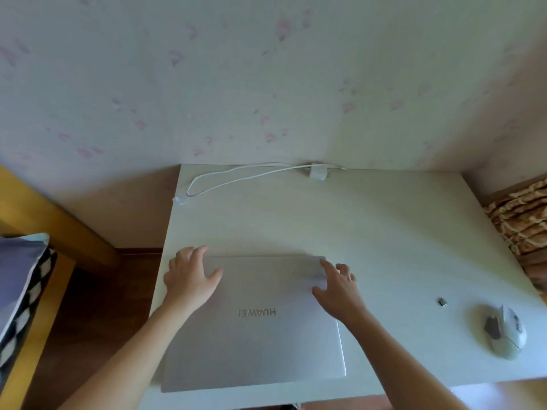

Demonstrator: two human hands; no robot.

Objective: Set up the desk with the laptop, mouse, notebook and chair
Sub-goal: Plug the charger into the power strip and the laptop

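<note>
Closed laptop flat on desk, both hands on lid's far corners: left hand and right hand fingers spread, pressing. Mouse well right of right hand.

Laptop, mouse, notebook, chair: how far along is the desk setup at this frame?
Done: the mouse lies at the right of the desk. In hand: the closed laptop lies flat, left hand and right hand on its far corners; lid not yet open. Left: no notebook or chair in view; the charger lies unconnected.
</note>
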